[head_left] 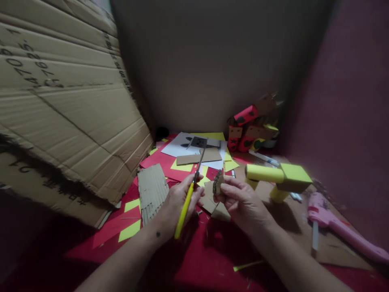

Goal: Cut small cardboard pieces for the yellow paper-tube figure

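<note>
My right hand (243, 198) pinches the cardboard piece (218, 184) just right of my left hand (175, 200), which grips the yellow-handled tool (185, 213). The piece is above the worktop (194, 263), short of its far edge; the glue gun (321, 215) lies toward the right edge.

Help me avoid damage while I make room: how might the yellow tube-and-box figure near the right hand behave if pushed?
The yellow figure probably weighs little for its size, looking like paper and cardboard. It could tip, as its tube body is raised on short round supports. The tube body might dent, as its skin looks papery; its wall thickness doesn't show.
</note>
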A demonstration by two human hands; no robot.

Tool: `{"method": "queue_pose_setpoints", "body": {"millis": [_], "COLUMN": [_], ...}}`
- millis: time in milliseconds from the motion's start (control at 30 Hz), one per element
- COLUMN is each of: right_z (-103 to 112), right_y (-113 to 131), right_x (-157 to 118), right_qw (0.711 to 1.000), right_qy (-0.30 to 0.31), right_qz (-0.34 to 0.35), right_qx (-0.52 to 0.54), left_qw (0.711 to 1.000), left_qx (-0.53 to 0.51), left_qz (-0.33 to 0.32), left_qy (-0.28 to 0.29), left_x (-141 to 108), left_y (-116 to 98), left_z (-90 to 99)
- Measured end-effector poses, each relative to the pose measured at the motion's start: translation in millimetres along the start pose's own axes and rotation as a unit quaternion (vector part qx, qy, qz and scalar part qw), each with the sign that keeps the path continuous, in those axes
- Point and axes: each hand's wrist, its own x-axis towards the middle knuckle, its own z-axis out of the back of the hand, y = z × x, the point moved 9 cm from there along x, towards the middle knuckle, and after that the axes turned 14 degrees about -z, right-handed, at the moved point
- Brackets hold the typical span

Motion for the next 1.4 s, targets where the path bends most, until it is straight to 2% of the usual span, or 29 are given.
{"method": "queue_pose_setpoints", "body": {"millis": [233,433,567,800,933,1100,1200,1300,1400], "right_z": [-0.3,2.0,-1.9,-3.2,-3.6,-2.2,-1.5,2.5,7.0], "right_y": [-3.8,-14.7,-24.7,-28.0,-28.1,-26.6,-23.8,-13.1,-3.1], "right_x": [0.4,0.8,-0.3,-0.4,-0.4,0.2,0.5,-0.9,-3.1], "right_qw": [0.999,0.998,0.995,0.995,0.995,0.996,0.996,0.998,0.998], "right_qy": [0.01,-0.006,0.011,0.006,0.002,-0.002,-0.006,-0.024,-0.038], "right_qz": [-0.014,-0.059,-0.096,-0.094,-0.096,-0.089,-0.088,-0.057,-0.031], "right_qx": [0.027,0.023,0.014,0.031,0.021,0.005,-0.007,0.003,0.025], "left_qw": [1.0,0.99,0.981,0.96,0.952,0.954,0.961,0.979,0.994], "left_qx": [-0.013,-0.137,-0.182,-0.249,-0.273,-0.259,-0.233,-0.142,0.028], "left_qz": [-0.002,0.043,0.059,0.118,0.123,0.132,0.139,0.148,0.107], "left_qy": [0.019,-0.002,0.035,0.043,0.061,0.074,0.06,0.015,-0.007], "left_x": [-4.0,-0.8,1.7,-4.4,-4.9,-6.5,-5.7,-2.6,5.2], "left_y": [-0.2,-5.2,-9.5,1.3,3.4,9.0,16.6,29.2,26.4], "left_z": [-5.9,-12.2,-22.2,-28.0,-31.6,-34.1,-30.4,-13.6,6.6]}}
